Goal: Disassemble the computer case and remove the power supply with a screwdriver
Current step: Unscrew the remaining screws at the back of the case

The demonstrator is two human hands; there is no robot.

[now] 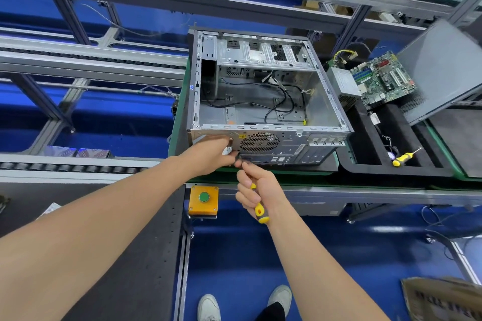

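The right hand (257, 191) gripped a yellow screwdriver (260, 212), its tip at the rear panel of the open computer case (260, 101). There the left hand (211, 155) lay, fingers curled, though whether it pinched anything could not be told. Beside the case a black tray (365, 159) held a second screwdriver (403, 159), with the power supply (344, 82) and a motherboard (383, 81) at its far end.

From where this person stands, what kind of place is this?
Probably an electronics teardown line in a factory. A roller conveyor runs at the left, an orange push-button box sits in front, and an opened computer case lies near a loose motherboard.
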